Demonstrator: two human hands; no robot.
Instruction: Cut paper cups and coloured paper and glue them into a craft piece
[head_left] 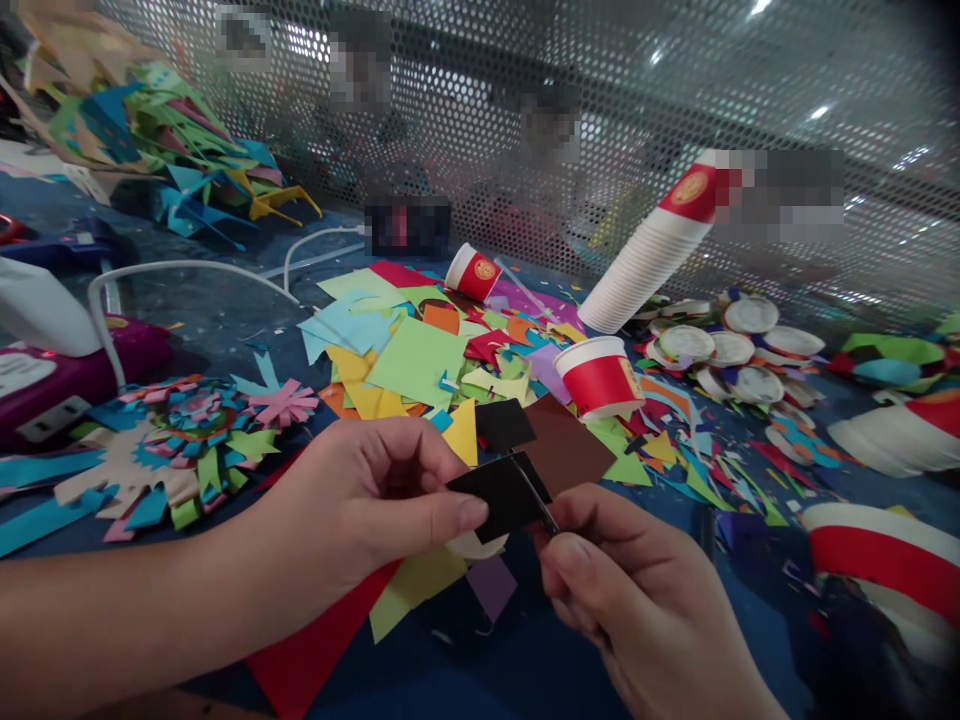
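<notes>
Scissors (534, 491) with slim, dark metal blades meet a small, flat, four-sided piece of black paper (495, 502), which we hold in front of us just above the scrap-strewn blue tabletop (540, 665). We judge the cut to be under way and not finished: the blades lie across the right part of the black paper, and no freed strip shows clearly. A second black paper piece (504, 424) shows just beyond the blade tips; we cannot tell whether it is a separate offcut. What remains appears to be the rest of this cut. Elsewhere, a layered, many-coloured paper flower cluster (199, 415) on the left looks well advanced, while a square light-green paper sheet (420, 358) beyond our hands looks uncut.

Our left forearm extends from the left edge, rising slightly. Our left hand (401, 490) pinches the paper's left end, thumb laid along the near face and curled fingers behind. Our right hand (611, 575) angles up from the lower right, its thumb and bent fingers grasping the scissors; it hides most of the handles, so we cannot tell how far the blades are spread. A red-and-white paper cup (600, 380) sits just beyond.
</notes>
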